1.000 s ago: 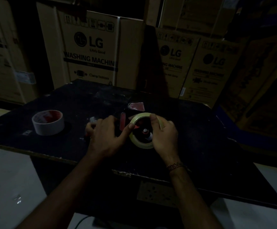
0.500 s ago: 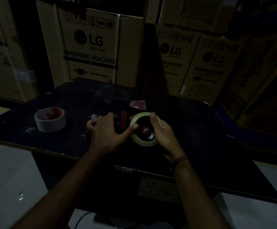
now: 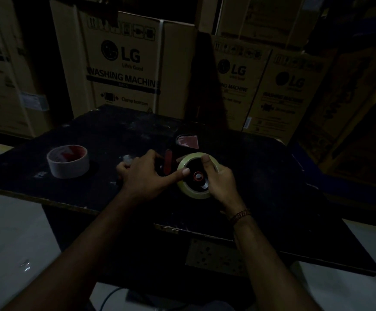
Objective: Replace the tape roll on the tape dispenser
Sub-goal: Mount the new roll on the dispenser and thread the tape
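A pale yellowish tape roll (image 3: 192, 194) sits around the black hub of a red and black tape dispenser (image 3: 168, 163) lying on a dark table (image 3: 272, 187). The hub's red centre ring (image 3: 197, 176) shows inside the roll. My left hand (image 3: 144, 178) holds the dispenser body, its thumb pressing on the roll's left rim. My right hand (image 3: 218, 178) grips the roll's right side, thumb over its top edge. A second roll, white with red inside (image 3: 68, 161), stands apart at the table's left.
Large cardboard washing-machine boxes (image 3: 124, 63) stand close behind the table. The table's front edge (image 3: 167, 227) is worn, with a pale floor (image 3: 14, 232) below at the left. The room is dim. A bracelet (image 3: 241, 214) circles my right wrist.
The pale roll has gone from tilted above the hub to seated down around it. My hands have stayed on it, and my left thumb now presses its rim.
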Demonstrator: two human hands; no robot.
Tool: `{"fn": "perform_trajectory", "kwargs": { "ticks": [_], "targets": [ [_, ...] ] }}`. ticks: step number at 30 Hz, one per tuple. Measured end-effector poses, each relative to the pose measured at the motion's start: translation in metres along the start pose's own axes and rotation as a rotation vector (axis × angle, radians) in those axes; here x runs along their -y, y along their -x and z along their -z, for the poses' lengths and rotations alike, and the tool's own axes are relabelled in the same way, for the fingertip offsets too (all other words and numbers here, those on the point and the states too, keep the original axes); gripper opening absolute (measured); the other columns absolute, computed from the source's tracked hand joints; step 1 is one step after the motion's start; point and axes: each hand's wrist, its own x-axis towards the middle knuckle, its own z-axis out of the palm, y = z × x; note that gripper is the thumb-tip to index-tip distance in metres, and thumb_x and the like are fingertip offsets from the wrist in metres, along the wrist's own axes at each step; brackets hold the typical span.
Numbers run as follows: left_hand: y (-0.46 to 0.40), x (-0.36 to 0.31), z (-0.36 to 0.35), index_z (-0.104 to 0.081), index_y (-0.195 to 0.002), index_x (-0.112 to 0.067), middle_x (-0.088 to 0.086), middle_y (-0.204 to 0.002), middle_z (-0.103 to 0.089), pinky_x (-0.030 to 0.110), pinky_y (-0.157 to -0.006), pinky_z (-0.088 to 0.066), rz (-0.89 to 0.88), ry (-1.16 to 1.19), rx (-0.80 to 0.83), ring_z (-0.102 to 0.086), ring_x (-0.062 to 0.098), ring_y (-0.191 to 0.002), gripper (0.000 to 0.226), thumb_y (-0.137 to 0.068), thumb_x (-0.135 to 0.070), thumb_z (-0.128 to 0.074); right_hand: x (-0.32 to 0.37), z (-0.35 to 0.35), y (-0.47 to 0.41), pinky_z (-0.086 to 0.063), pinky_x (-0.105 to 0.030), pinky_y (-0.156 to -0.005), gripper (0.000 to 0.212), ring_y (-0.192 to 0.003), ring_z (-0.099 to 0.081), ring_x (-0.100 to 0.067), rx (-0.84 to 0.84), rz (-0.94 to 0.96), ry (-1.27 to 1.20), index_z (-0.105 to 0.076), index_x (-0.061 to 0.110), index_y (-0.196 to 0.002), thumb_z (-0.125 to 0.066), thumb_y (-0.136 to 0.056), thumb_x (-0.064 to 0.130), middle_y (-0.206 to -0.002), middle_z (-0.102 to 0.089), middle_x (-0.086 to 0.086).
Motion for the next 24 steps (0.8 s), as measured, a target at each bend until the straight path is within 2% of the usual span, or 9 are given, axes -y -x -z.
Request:
{"fn": "perform_trajectory", "kwargs": {
  "ticks": [2, 3, 6, 8, 12, 15, 19, 21, 24],
  "targets": [
    [-0.002, -0.002, 0.001, -0.056, -0.102, -0.031, -0.015, -0.087, -0.063, 0.048, -0.104, -0.030, 0.014, -0.005, 0.025, -0.055, 0.006, -0.092, 0.075, -0.067, -0.097, -0.058, 0.001, -0.002, 0.000, -0.052, -0.020, -0.051, 0.043, -0.064, -0.071, -0.010, -0.035, 0.025, 0.001, -0.076, 0.010, -0.080, -0.063, -0.100, 0.045, -0.071, -0.074, -0.006],
    [-0.003, -0.003, 0.001, -0.055, -0.103, -0.031, -0.015, -0.087, -0.063, 0.047, -0.102, -0.029, 0.021, -0.006, 0.032, -0.056, 0.007, -0.093, 0.075, -0.066, -0.097, -0.058, 0.000, -0.003, -0.001, -0.054, -0.022, -0.053, 0.042, -0.065, -0.072, -0.010, -0.052, 0.038, 0.013, -0.076, 0.011, -0.081, -0.064, -0.100, 0.046, -0.072, -0.074, -0.003],
    [-0.006, -0.006, -0.001, -0.055, -0.105, -0.031, -0.017, -0.088, -0.062, 0.043, -0.097, -0.026, 0.037, -0.001, 0.052, -0.054, 0.006, -0.091, 0.076, -0.066, -0.096, -0.060, -0.003, -0.004, -0.003, -0.063, -0.033, -0.063, 0.045, -0.075, -0.076, -0.016, -0.088, 0.028, 0.039, -0.077, 0.008, -0.090, -0.065, -0.097, 0.051, -0.083, -0.078, -0.005],
    [-0.008, -0.007, -0.002, -0.054, -0.105, -0.031, -0.017, -0.087, -0.061, 0.045, -0.101, -0.028, 0.043, 0.002, 0.063, -0.055, 0.008, -0.093, 0.077, -0.064, -0.096, -0.060, -0.004, -0.003, -0.004, -0.063, -0.035, -0.063, 0.046, -0.076, -0.077, -0.018, -0.118, 0.020, 0.026, -0.077, 0.006, -0.092, -0.067, -0.096, 0.051, -0.085, -0.079, -0.008],
    [-0.011, -0.006, -0.005, -0.060, -0.106, -0.035, -0.017, -0.093, -0.065, 0.047, -0.106, -0.028, 0.054, 0.004, 0.101, -0.058, 0.011, -0.100, 0.078, -0.062, -0.099, -0.059, -0.005, 0.000, -0.004, -0.055, -0.024, -0.052, 0.050, -0.073, -0.075, -0.017, -0.178, 0.035, -0.026, -0.078, 0.004, -0.087, -0.070, -0.092, 0.052, -0.084, -0.079, -0.012],
    [-0.012, -0.009, -0.006, -0.073, -0.094, -0.034, -0.013, -0.091, -0.073, 0.049, -0.102, -0.025, 0.042, -0.029, 0.156, -0.062, 0.012, -0.098, 0.078, -0.063, -0.102, -0.053, -0.004, 0.001, -0.003, -0.056, -0.027, -0.053, 0.052, -0.069, -0.072, -0.014, -0.194, 0.032, -0.024, -0.075, 0.010, -0.077, -0.065, -0.093, 0.058, -0.078, -0.076, -0.009],
    [-0.011, -0.012, -0.005, -0.076, -0.087, -0.033, -0.011, -0.086, -0.074, 0.051, -0.103, -0.022, 0.048, -0.026, 0.165, -0.062, 0.012, -0.095, 0.073, -0.066, -0.099, -0.055, -0.001, 0.004, 0.000, -0.046, -0.013, -0.045, 0.047, -0.056, -0.064, -0.002, -0.180, 0.055, -0.037, -0.068, 0.016, -0.069, -0.059, -0.100, 0.050, -0.073, -0.068, -0.003],
    [-0.010, -0.012, -0.005, -0.076, -0.087, -0.035, -0.011, -0.085, -0.074, 0.051, -0.105, -0.022, 0.054, -0.016, 0.170, -0.063, 0.012, -0.097, 0.075, -0.063, -0.102, -0.052, -0.002, 0.004, 0.001, -0.047, -0.015, -0.048, 0.049, -0.057, -0.063, -0.003, -0.181, 0.066, -0.034, -0.067, 0.016, -0.068, -0.058, -0.101, 0.051, -0.071, -0.068, -0.002],
    [-0.008, -0.012, -0.004, -0.077, -0.092, -0.035, -0.011, -0.088, -0.074, 0.046, -0.098, -0.018, 0.067, -0.010, 0.174, -0.061, 0.014, -0.098, 0.081, -0.060, -0.104, -0.049, -0.004, 0.005, 0.002, -0.053, -0.026, -0.061, 0.053, -0.068, -0.068, -0.010, -0.180, 0.067, -0.003, -0.071, 0.012, -0.073, -0.056, -0.098, 0.057, -0.076, -0.072, -0.003]
  ]
}}
